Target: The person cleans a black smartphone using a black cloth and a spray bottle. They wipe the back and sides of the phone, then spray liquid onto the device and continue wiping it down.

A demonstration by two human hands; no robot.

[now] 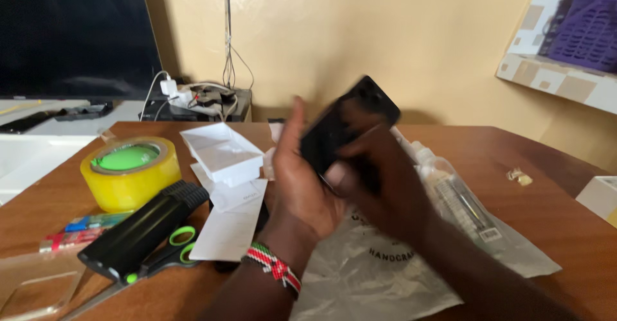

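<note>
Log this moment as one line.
left hand: holds flat black phone | right hand: on phone | below: clear plastic bag | wooden table

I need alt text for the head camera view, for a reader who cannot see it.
Two hands, the left hand wearing a beaded wristband and the right hand, hold a black phone above a wooden table. On the table lie a yellow tape roll, green-handled scissors, a white tray and a plastic bag.

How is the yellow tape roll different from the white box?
The yellow tape roll is round and yellow, with a green middle; the white box is square-cornered and plain white. The tape roll lies flat on the wooden table; the box sits tilted, resting on white paper sheets. Both lie untouched, left of the left hand and right hand, which hold a black phone.
</note>
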